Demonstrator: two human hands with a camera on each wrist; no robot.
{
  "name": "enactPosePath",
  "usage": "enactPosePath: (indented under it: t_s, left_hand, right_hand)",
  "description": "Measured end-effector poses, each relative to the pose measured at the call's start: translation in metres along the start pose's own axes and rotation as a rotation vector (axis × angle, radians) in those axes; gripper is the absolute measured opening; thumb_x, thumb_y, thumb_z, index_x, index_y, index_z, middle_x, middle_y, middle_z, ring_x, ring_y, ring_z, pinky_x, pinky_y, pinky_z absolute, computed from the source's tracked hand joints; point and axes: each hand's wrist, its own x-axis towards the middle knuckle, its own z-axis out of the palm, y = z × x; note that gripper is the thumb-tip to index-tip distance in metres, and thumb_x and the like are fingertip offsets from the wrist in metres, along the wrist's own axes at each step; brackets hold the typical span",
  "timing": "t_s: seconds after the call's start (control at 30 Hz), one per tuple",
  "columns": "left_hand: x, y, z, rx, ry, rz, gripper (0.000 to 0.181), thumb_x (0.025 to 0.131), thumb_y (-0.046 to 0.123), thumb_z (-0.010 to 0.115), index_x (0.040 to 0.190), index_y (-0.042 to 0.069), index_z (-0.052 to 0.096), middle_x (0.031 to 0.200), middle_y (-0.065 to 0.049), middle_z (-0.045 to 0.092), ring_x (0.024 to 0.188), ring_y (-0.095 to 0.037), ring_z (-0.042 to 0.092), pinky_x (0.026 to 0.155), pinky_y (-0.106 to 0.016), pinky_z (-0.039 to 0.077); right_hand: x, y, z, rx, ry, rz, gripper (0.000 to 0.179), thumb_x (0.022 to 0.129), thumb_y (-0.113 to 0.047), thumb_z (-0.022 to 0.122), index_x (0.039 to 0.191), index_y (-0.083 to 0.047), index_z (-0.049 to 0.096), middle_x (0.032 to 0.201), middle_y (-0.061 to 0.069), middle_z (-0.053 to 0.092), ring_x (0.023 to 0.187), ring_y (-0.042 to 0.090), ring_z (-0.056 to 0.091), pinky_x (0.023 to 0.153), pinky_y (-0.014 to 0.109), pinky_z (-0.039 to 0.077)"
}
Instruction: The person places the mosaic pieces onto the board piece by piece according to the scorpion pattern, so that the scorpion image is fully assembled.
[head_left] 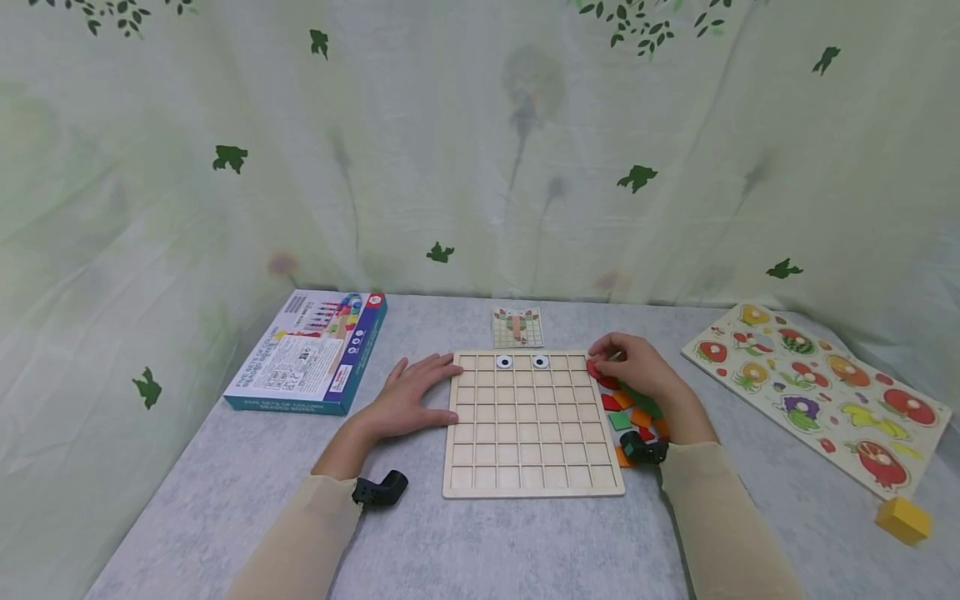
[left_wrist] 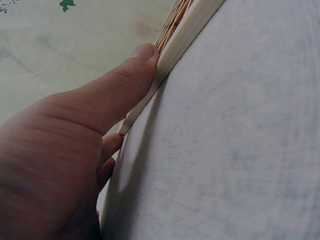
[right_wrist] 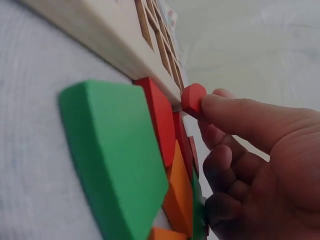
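Note:
A wooden grid board (head_left: pixel 517 425) lies flat on the table, with two round eye pieces (head_left: pixel 504 362) in its top row. My left hand (head_left: pixel 408 396) rests at the board's left edge, its thumb and fingertips touching the rim with fingers straight. Between thumb and fingers, my right hand (head_left: pixel 637 365) pinches a small red block (right_wrist: pixel 193 99) beside the board's upper right edge. Below that hand lies a pile of red, orange and green pieces, among them a green block (right_wrist: pixel 115 155) and an orange block (right_wrist: pixel 179 192); the forearm partly hides the pile.
A small picture card (head_left: pixel 517 327) lies just behind the board. On the left is a flat printed box (head_left: pixel 307 354). A fruit puzzle board (head_left: pixel 821 387) lies to the right, with a yellow block (head_left: pixel 903 521) near its front corner. A printed curtain (head_left: pixel 480 167) hangs behind the table.

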Motion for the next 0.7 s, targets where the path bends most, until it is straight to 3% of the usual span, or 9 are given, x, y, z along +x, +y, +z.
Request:
enactPosePath:
  t_s: [0.3, 0.7]
  left_hand:
    - [0.0, 0.0, 0.0, 0.0, 0.001, -0.001, 0.077, 0.084, 0.051, 0.075, 0.15, 0.025, 0.046, 0.166, -0.003, 0.029, 0.156, -0.029, 0.02, 0.124, -0.061, -0.003]
    - [-0.001, 0.0, -0.001, 0.0, 0.004, 0.005, 0.077, 0.084, 0.051, 0.075, 0.15, 0.024, 0.046, 0.166, -0.003, 0.029, 0.155, -0.03, 0.021, 0.124, -0.061, -0.002]
  right_hand:
    - [-0.002, -0.01, 0.0, 0.066, -0.015, -0.065, 0.023, 0.099, -0.016, 0.06, 0.12, -0.009, 0.066, 0.1, 0.012, 0.059, 0.09, 0.026, 0.057, 0.073, 0.028, 0.052]
    - [-0.002, -0.027, 0.008, 0.175, 0.023, -0.032, 0.026, 0.1, -0.016, 0.06, 0.123, -0.005, 0.061, 0.103, 0.015, 0.059, 0.085, 0.026, 0.06, 0.073, 0.028, 0.057]
